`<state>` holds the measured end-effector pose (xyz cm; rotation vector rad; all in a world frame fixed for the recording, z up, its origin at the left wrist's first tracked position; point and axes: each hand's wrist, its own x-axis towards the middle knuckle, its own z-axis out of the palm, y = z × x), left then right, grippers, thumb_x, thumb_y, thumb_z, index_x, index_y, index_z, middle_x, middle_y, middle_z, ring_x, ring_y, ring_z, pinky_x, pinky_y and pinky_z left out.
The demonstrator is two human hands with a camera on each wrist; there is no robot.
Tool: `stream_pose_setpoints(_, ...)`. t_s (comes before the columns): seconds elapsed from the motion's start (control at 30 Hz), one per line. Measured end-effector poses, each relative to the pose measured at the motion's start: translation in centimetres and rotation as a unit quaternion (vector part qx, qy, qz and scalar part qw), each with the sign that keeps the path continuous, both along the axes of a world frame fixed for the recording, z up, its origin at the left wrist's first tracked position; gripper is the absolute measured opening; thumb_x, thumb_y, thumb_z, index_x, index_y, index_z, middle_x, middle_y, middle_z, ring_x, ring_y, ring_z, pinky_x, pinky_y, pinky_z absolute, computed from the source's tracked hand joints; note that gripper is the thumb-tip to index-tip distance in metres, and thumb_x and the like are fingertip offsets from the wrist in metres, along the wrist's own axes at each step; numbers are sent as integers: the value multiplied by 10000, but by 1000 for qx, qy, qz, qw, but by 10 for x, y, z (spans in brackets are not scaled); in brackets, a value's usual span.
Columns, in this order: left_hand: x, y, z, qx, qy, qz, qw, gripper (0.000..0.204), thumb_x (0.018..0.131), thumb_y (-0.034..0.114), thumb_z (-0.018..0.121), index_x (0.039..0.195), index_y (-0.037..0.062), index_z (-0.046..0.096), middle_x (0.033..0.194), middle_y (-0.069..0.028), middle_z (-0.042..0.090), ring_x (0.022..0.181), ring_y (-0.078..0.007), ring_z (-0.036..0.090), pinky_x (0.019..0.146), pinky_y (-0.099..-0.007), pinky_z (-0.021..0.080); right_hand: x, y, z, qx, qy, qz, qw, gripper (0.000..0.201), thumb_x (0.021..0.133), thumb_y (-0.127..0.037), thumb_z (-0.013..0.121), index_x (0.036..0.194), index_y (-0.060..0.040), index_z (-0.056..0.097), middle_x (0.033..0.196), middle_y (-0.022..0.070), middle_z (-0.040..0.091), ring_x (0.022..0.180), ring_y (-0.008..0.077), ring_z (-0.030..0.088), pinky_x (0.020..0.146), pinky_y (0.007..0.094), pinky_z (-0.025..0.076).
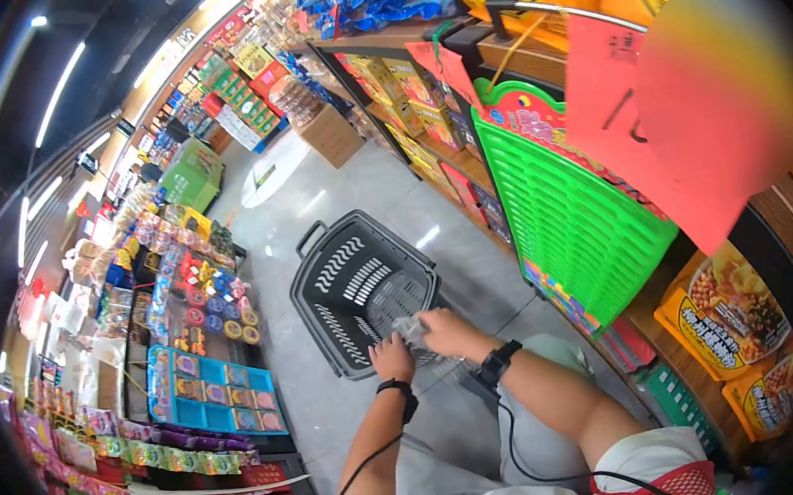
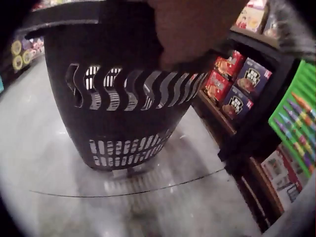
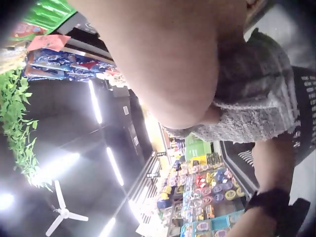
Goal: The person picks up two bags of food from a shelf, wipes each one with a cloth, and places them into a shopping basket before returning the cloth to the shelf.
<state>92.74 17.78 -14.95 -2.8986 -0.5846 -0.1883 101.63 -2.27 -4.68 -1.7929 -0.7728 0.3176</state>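
Note:
Both hands hold a grey fluffy cloth [image 3: 247,121] over the near end of a black shopping basket [image 1: 362,287]. My right hand [image 1: 453,334] grips the cloth from the right, its fingers curled toward the left hand. My left hand [image 1: 392,356] is at the cloth's other side, close over the basket's rim. In the right wrist view the left hand [image 3: 274,163] meets the cloth's lower edge, its fingertips hidden behind it. The left wrist view shows the slotted outer side of the basket [image 2: 123,118], with the left hand [image 2: 192,29] blurred above it. The basket's visible inside is bare.
Shelves with boxed goods [image 1: 433,112] and a bright green plastic rack panel [image 1: 559,208] line the right side. To the left stands a display with a blue tray [image 1: 213,389] and packaged snacks. A cardboard box [image 1: 329,134] sits farther up the grey aisle floor [image 1: 288,209].

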Motion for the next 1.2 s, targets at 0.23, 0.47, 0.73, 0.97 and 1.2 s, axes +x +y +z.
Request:
stream_pose_setpoints(0.23, -85, -55, 43, -123, 15, -110, 986, 753, 757, 355, 750, 1436, 174, 478, 1471, -280, 386, 1306, -485, 422, 1089, -559, 364, -19, -32, 12, 17, 42, -98, 994, 278, 840, -151, 595, 1085, -33, 651, 1000, 247, 686, 986, 442, 642, 842, 491, 505)
stream_pose_setpoints(0.47, -174, -46, 78, -391, 176, -112, 896, 496, 950, 295, 639, 1332, -10, 557, 1142, -234, 685, 1059, -292, 666, 910, -384, 511, -103, -60, 10, -24, -51, -35, 998, 250, 843, -153, 609, 1064, -43, 649, 953, 250, 686, 956, 434, 649, 811, 513, 502)
stream_pose_setpoints(0.73, -257, -105, 172, -433, 105, -91, 891, 489, 942, 293, 649, 1332, 9, 563, 1107, -225, 690, 981, -302, 687, 848, -387, 533, -151, -90, 16, -69, -101, -2, 992, 235, 820, -145, 585, 1034, -69, 645, 1038, 223, 683, 1006, 426, 633, 844, 513, 500)
stream_pose_setpoints(0.97, -203, -69, 139, -305, 20, -167, 938, 546, 884, 308, 679, 1339, 31, 560, 1283, -292, 578, 1217, -448, 537, 1034, -453, 439, -166, -95, -10, -101, -153, 33, 982, 211, 804, -97, 561, 991, -49, 643, 1004, 226, 684, 968, 436, 641, 826, 522, 502)
stream_pose_setpoints(1.2, -74, -17, 100, -339, 44, -47, 939, 673, 830, 385, 730, 1383, 67, 517, 1311, -282, 538, 1208, -446, 531, 1010, -498, 439, -173, -71, 29, -191, -111, 127, 967, 249, 809, -84, 540, 1038, -46, 629, 922, 209, 685, 882, 423, 660, 754, 533, 511)
